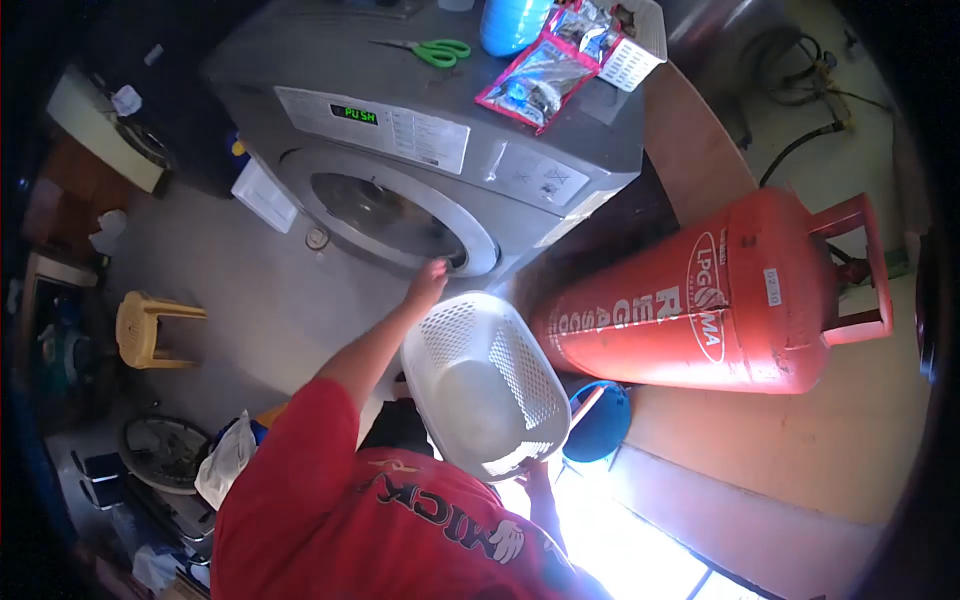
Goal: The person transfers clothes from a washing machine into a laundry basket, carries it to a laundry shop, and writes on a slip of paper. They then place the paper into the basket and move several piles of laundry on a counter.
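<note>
My left hand (428, 286) reaches to the lower right edge of the round door (390, 218) on a grey front-loading washing machine (540, 150). Its fingers point at the dark notch in the door's rim, with the fingertips right at that edge. The door sits closed against the machine, and the display (354, 115) reads PUSH in green. A white plastic laundry basket (470, 395) with perforated sides is held before my body, nothing inside it. My right hand (535, 474) grips its near rim, partly hidden by the basket.
A large red LPG cylinder (640, 310) stands right of the machine, with a blue bucket (598, 425) beside it. Green scissors (437, 52), a blue container (513, 25) and shiny packets (540, 80) lie on the machine. A yellow stool (150, 328) stands at left.
</note>
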The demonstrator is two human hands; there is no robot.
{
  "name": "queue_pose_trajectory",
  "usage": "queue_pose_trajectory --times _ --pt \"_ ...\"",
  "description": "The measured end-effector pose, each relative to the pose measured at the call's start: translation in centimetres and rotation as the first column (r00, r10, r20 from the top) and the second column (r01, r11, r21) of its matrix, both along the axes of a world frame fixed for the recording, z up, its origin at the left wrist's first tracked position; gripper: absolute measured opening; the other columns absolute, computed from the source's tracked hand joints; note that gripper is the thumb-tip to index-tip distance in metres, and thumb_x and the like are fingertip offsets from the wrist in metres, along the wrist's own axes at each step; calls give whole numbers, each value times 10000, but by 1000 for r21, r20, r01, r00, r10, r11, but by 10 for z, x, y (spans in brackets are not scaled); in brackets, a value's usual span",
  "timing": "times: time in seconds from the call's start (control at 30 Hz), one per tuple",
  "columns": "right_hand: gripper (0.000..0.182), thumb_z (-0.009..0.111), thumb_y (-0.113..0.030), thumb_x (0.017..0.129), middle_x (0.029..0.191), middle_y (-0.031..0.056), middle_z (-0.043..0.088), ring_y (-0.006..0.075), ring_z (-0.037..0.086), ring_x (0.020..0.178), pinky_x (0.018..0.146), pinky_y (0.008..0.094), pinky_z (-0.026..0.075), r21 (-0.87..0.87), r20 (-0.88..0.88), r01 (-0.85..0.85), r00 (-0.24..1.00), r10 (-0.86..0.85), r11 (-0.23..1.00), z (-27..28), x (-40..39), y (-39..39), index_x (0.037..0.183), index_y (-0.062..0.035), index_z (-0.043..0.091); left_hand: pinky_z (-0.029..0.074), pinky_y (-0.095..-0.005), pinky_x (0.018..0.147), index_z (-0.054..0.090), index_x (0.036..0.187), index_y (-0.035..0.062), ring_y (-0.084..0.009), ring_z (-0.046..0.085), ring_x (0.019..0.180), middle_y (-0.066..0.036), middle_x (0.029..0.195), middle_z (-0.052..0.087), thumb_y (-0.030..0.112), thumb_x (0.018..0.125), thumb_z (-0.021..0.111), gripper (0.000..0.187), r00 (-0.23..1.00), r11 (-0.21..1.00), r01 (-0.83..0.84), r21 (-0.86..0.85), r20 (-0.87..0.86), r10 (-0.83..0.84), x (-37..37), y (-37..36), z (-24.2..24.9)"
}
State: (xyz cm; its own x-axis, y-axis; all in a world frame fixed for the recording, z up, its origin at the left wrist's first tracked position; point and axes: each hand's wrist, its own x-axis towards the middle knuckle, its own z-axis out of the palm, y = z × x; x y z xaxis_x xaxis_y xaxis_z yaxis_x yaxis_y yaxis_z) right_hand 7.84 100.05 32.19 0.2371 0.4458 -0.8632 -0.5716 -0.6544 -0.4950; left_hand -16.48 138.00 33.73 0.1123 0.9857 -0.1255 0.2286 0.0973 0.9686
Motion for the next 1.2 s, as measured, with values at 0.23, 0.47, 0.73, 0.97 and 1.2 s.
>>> queue_pose_trajectory --times 0.23,0.47,0.73,0.97,1.2 --pt "277 464 -238 776 928 71 474 218 500 863 696 404 441 99 45 163 985 -168 982 3 -64 -94 992 -66 449 393 -307 720 468 961 -5 -182 501 845 -106 894 531 107 633 522 351 983 983 38 -181 185 -3 58 66 -34" --pt "268 508 -147 733 923 90 466 248 495 861 702 412 456 -85 124 298 950 -287 951 18 -87 -124 972 -45 444 409 -317 721 479 895 25 -197 476 806 -70 887 482 111 653 516 259 943 922 66 -383 326 68 53 80 -57" --pt "234 520 -104 697 874 106 477 246 502 789 692 401 464 86 28 191 981 -194 978 9 -64 -153 906 -22 454 367 -324 727 428 1022 13 -215 434 896 -143 1005 445 88 754 403 279 919 996 85 33 -388 -65 -8 -39 -127" --pt "210 524 -110 672 827 121 487 255 511 726 688 399 471 162 374 -390 874 310 906 -5 -9 -122 845 -6 463 299 -322 881 254 1224 56 -187 353 1082 -83 1203 337 235 831 363 446 911 896 -396 -201 36 411 -202 -224 -83" --pt "336 510 -97 604 892 109 462 275 479 877 763 414 445 -8 -170 -10 985 8 1000 -20 7 -48 931 -68 434 220 -321 947 208 1232 -16 -223 304 1130 -119 1234 309 183 808 365 494 526 527 -847 63 -28 850 -386 -251 -29"
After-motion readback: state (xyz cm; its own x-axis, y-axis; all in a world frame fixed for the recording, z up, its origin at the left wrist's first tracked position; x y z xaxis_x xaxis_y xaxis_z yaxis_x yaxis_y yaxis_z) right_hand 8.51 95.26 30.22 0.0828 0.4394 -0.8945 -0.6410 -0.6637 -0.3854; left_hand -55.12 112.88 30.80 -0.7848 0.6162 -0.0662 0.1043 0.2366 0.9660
